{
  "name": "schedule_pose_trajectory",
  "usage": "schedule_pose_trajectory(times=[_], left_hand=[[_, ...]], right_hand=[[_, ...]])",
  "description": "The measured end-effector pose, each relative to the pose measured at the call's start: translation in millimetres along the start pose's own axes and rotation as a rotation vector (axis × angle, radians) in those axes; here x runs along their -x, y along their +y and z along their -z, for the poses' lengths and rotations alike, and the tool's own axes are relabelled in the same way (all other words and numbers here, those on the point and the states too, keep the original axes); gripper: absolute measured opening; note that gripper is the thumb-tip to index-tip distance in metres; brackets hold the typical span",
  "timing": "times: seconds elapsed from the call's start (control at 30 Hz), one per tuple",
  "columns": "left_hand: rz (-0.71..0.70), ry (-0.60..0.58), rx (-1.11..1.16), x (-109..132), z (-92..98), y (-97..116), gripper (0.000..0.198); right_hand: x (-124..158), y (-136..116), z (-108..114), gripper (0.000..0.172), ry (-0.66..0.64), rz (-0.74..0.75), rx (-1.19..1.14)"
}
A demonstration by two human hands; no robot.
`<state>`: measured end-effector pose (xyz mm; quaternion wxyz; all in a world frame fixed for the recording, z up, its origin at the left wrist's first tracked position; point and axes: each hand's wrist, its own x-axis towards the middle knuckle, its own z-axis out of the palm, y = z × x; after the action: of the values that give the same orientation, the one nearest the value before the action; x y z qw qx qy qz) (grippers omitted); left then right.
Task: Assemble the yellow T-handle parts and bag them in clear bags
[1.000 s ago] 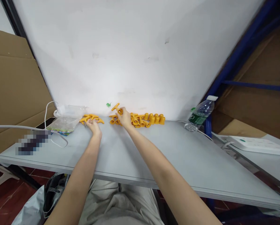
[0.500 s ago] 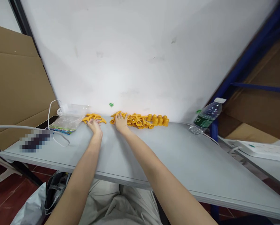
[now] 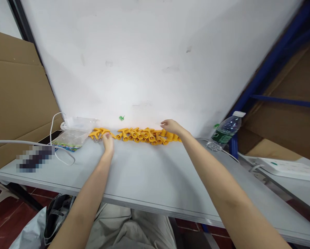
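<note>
My left hand (image 3: 108, 142) rests at the back left of the table, its fingers curled closed. What is inside those fingers is hidden. Beside it lie yellow T-shaped handles (image 3: 95, 134) with small metal chains (image 3: 97, 140). My right hand (image 3: 172, 126) hovers over the right end of a yellow row, fingers loosely bent and apart, with nothing visible in them. Below it stand plain yellow cups (image 3: 175, 137), partly covered by the hand. Left of them lies a heap of yellow T-handled pieces with flared, bell-like ends (image 3: 140, 135).
A white board (image 3: 144, 69) rises behind the grey table (image 3: 149, 173). Clear plastic bags (image 3: 77, 133) and a white cable (image 3: 51, 126) lie on the left. A tilted water bottle (image 3: 226, 129) is at the right, near a white power strip (image 3: 282, 167). Cardboard (image 3: 15, 93) borders the left.
My right hand has lifted off the yellow heap and moved right, over the plain cups. My left hand's fingers have curled in, staying by the handles. The view has shifted slightly.
</note>
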<state>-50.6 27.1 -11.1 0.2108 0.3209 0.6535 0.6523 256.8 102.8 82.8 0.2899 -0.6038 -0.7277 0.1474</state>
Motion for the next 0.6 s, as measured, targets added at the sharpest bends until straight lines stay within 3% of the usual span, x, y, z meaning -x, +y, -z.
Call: schedule_pose_trajectory(times=[0.1,0.23,0.47,0.6], left_hand=[[-0.22,-0.224,-0.452,13.8,-10.3,-7.7,0.041],[-0.297,-0.516,-0.84,30.8,-22.5,-10.9,0.055],[-0.409,-0.59,-1.111,31.7,-33.6,3.9,0.061],[-0.33,-0.614,-1.051,15.8,-39.1,3.6,0.062]], right_hand=[[10.1,40.6,-3.1,0.035,0.124,-0.072,0.281],[27.4,69.1,-30.1,0.032,-0.025,-0.053,0.526],[32.3,78.0,-43.9,0.038,0.06,-0.03,0.53],[31.0,83.9,-50.0,0.034,0.148,-0.081,0.43]])
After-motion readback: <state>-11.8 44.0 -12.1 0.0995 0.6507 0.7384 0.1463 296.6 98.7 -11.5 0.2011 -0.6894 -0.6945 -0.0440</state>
